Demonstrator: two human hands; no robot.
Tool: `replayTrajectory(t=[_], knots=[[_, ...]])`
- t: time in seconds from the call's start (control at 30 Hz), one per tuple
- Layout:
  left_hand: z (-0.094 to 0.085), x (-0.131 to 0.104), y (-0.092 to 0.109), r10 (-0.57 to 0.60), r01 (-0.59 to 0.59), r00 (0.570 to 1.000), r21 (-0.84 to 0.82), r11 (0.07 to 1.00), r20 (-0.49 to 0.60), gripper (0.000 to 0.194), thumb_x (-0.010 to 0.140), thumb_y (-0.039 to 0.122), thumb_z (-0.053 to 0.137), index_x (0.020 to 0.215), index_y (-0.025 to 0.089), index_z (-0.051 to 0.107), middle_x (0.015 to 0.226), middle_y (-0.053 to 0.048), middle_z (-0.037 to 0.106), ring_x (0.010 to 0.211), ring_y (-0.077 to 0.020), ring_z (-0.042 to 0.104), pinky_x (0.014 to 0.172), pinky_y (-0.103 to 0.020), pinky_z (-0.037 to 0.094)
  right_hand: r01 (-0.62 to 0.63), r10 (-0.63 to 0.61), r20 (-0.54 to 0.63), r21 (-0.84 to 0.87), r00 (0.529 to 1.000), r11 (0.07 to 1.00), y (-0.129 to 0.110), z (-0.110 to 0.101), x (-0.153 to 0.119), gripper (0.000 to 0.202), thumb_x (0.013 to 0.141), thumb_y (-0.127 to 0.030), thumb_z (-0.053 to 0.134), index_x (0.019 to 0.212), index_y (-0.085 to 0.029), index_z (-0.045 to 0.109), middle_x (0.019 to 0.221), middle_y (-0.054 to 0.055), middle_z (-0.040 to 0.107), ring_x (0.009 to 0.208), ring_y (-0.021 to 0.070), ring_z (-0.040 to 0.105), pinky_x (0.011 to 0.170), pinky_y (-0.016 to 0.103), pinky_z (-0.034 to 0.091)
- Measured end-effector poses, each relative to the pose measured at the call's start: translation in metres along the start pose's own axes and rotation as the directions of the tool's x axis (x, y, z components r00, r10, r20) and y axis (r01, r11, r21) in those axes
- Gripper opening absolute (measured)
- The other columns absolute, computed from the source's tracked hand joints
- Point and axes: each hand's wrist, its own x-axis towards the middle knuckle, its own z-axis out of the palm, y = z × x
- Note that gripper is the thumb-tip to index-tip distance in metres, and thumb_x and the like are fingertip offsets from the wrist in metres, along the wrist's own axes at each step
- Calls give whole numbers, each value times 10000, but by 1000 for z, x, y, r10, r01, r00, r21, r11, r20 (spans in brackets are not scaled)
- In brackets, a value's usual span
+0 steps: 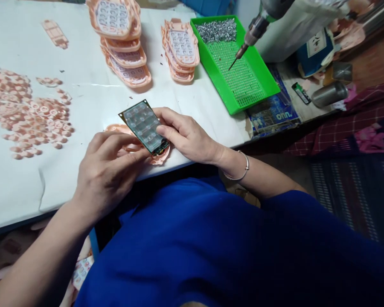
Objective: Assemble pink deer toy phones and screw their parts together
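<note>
A dark green circuit board [144, 123] with rows of round pads under a clear sheet is held tilted above the table's near edge. My right hand [185, 134] pinches its right side, thumb on top and fingers underneath. At the board's lower left edge, my left hand [107, 164] has its thumb and fingers closed on the board, the fingertips partly hidden. Small parts or wires show at the board's bottom end. Beneath the board and hands lies a pink plastic shell [161, 158], mostly covered.
Stacked pink keypad shells [128, 70] and a second shell stack [181, 47] stand beyond my hands. Small pink pieces [35, 111] are heaped at left. A green tray [224, 96] holds screws [216, 30]; a power screwdriver [254, 32] hangs above it. A metal cylinder [329, 94] lies right.
</note>
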Motion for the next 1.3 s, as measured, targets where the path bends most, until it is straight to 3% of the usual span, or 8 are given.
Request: replayTrajectory(t=[0.27, 0.43, 0.57, 0.93, 1.17, 1.3], knots=[[0, 1, 2, -11, 11, 1000, -48, 999, 6, 188, 894, 160, 655, 1047, 268, 651, 1082, -33, 648, 1029, -208, 575, 870, -387, 517, 6, -6, -10, 66, 1000, 998, 2, 2, -1, 323, 954, -264, 404, 1195, -106, 551, 1251, 87, 641, 1120, 152, 607, 1050, 308, 464], [0, -1, 0, -25, 25, 1000, -59, 998, -1, 190, 893, 165, 658, 1048, 274, 661, 1087, -30, 655, 1022, -200, 582, 866, -376, 517, -19, 20, -18, 66, 1000, 998, 1, 3, -1, 346, 959, -257, 408, 1232, -82, 528, 1185, 70, 650, 1047, 123, 598, 1012, 281, 474], [-1, 0, 0, -8, 8, 1000, -55, 998, 11, 232, 886, 143, 647, 1063, 290, 669, 1076, -45, 661, 1021, -219, 592, 855, -394, 525, -45, 45, -22, 41, 999, 998, -4, 3, -2, 358, 957, -226, 408, 1259, -70, 522, 1167, 80, 648, 1110, 134, 594, 971, 246, 506], [-1, 0, 0, -12, 13, 1000, -53, 999, 9, 204, 888, 135, 635, 1036, 270, 673, 1064, -50, 651, 1031, -223, 589, 868, -392, 523, 74, -74, 4, -140, 997, 987, -2, 2, -3, 398, 1001, -244, 383, 1320, -61, 533, 1396, 119, 591, 1168, 153, 618, 1072, 308, 478], [-2, 0, 0, -15, 15, 1000, -46, 999, 10, 144, 891, 171, 653, 1002, 256, 690, 1044, -50, 654, 1003, -222, 596, 858, -398, 535, -34, 26, -29, -308, 999, 951, -14, 3, -2, 352, 997, -204, 422, 1293, -94, 578, 1212, 63, 688, 1058, 126, 649, 1004, 255, 492], [-8, -1, 6, -159, 165, 986, -139, 976, 55, 177, 900, 189, 652, 1037, 291, 697, 1083, -35, 668, 1000, -211, 637, 849, -377, 547, -57, 68, 14, -399, 998, 915, -20, 2, 2, 327, 998, -194, 436, 1276, -132, 597, 1233, 44, 687, 1096, 144, 643, 989, 263, 478]])
